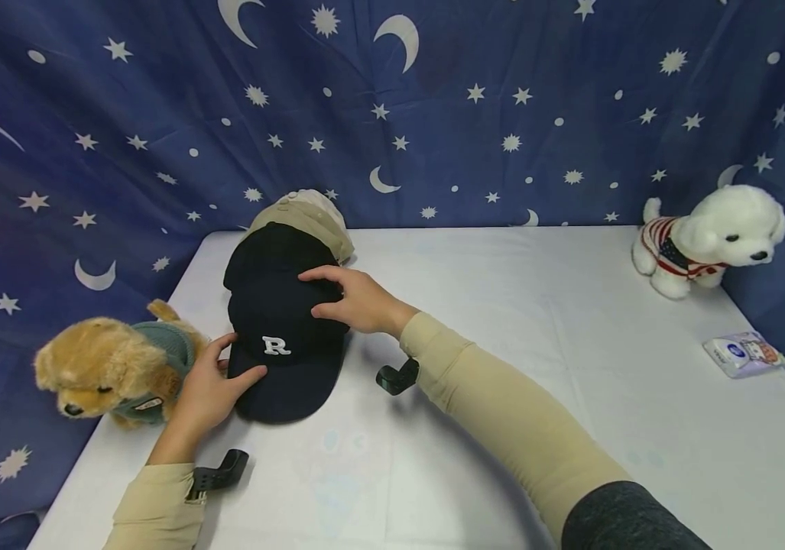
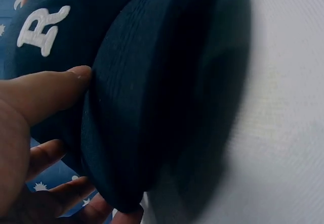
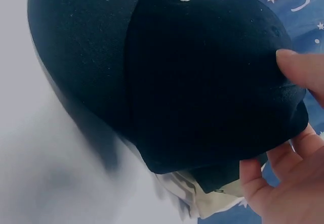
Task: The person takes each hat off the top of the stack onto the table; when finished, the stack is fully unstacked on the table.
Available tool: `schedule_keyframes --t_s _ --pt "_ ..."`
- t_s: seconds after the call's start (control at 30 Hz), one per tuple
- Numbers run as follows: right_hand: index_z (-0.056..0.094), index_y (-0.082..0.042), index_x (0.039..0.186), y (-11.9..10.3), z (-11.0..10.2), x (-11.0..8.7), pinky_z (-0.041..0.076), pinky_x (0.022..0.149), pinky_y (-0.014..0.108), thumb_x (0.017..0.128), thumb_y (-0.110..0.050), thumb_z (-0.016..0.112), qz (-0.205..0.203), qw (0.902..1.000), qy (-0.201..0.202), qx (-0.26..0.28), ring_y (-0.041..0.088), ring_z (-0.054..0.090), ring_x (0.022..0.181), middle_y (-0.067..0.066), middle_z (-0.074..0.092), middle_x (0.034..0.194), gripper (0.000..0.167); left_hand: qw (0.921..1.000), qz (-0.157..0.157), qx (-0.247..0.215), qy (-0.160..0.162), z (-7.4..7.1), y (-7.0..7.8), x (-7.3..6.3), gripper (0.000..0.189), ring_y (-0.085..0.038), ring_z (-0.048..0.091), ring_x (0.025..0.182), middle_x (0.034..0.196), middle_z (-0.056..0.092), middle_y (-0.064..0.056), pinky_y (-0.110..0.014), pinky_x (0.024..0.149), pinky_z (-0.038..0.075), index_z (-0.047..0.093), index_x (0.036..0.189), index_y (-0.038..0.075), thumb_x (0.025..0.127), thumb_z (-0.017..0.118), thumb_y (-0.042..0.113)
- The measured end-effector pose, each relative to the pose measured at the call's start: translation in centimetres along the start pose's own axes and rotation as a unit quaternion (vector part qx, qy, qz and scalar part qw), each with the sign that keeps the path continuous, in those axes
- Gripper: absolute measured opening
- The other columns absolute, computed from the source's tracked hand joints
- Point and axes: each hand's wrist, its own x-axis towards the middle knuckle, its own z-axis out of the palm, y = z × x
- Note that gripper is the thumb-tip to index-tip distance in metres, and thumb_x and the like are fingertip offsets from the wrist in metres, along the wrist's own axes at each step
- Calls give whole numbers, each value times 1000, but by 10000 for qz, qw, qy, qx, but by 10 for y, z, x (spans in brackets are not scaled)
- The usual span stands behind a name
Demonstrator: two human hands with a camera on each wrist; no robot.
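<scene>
A navy baseball cap [image 1: 289, 391] with a white letter R [image 1: 276, 346] lies at the front of a row of nested caps, its brim toward me. My left hand [image 1: 205, 391] grips its left side; in the left wrist view the thumb presses where crown meets brim, and the fingers reach below the brim edge. On the other side, my right hand [image 1: 366, 302] holds the crown, with thumb on top and fingertips at the lower edge in the right wrist view. Tucked behind are a black cap [image 1: 275, 248], a beige cap [image 1: 309, 218] and a whitish one [image 1: 319, 200].
Close to my left hand stands a tan plush dog [image 1: 106, 363] in a green top. A white plush dog [image 1: 729, 229] in a striped top is at the far right, with a small pack [image 1: 743, 354] nearer. A starry curtain [image 1: 433, 114] hangs behind the white table [image 1: 488, 298].
</scene>
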Motion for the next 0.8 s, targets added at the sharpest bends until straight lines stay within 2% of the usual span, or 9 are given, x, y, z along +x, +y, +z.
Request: schedule_keyframes --t_s 0.2,0.43,0.63,0.8 --pt "62 -13 136 -2 -7 -7 43 97 24 92 -11 71 109 9998 132 94 17 55 117 6 57 137 45 9998 179 16 -60 -2 4 -7 87 -46 51 120 136 47 -33 -56 91 45 29 154 3 90 75 40" --pt "64 -11 133 -6 -21 -17 46 94 27 91 -12 72 79 9993 329 137 20 56 111 5 59 134 43 9984 496 -102 -259 -3 13 -13 82 -39 56 118 150 39 -24 -42 84 49 34 153 4 90 76 38" --pt "65 -8 132 -12 -35 -27 48 91 28 91 -10 72 -102 9985 508 175 22 59 101 5 60 133 42 9966 589 -310 -492 -4 24 -16 83 -36 53 120 150 39 -22 -37 80 48 35 154 7 89 77 38" --pt "65 -6 131 -16 -48 -36 50 89 31 90 -10 72 -202 9976 649 135 21 59 102 6 60 133 41 9941 644 -550 -675 -1 36 -19 83 -35 49 122 149 39 -19 -39 82 48 35 154 9 89 78 37"
